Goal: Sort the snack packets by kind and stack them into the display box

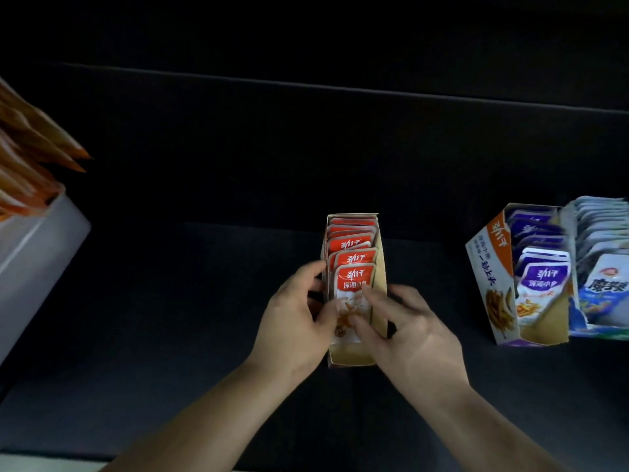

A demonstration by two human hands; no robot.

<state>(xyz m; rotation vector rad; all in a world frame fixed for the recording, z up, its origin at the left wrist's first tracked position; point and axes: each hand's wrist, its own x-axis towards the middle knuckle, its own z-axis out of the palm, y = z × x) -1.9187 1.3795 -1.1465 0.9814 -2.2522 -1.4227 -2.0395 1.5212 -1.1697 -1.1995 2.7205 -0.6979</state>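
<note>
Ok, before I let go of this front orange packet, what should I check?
1. Front orange packet upright, facing like those behind: ok.
2. Display box holds only orange packets: ok, as far as shows.
3. Left hand grips the box's left wall: ok.
4. Right hand pinches the front packet: ok.
5. Packet's bottom edge seated: cannot tell, hands hide it.
6. Purple packets sit apart in the neighbouring box: ok.

front red packet [352, 291]: lower part behind fingers [372, 301]; rightmost box [599, 332] blurred, cut by edge; white box [41, 240] cut left.
</note>
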